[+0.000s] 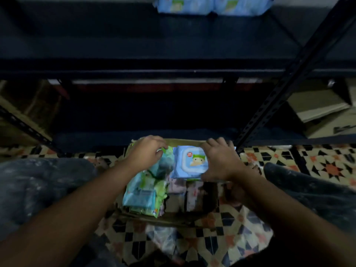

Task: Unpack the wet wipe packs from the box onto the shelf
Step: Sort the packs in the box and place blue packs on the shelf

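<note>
Fingers (217,143) of my right hand (221,160) curl round the blue wipe pack (189,162) atop the box (173,218); my left hand (146,153) grips a green pack (165,160) beside it. Far above them, more packs (212,5) sit on the shelf (134,45).

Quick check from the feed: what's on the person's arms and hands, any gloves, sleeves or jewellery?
Both forearms are bare all the way to the frame edge, with no sleeves in view. The left hand and right hand wear no gloves. No watch, rings or bands show, though the dim, blurred picture could hide small items.
</note>
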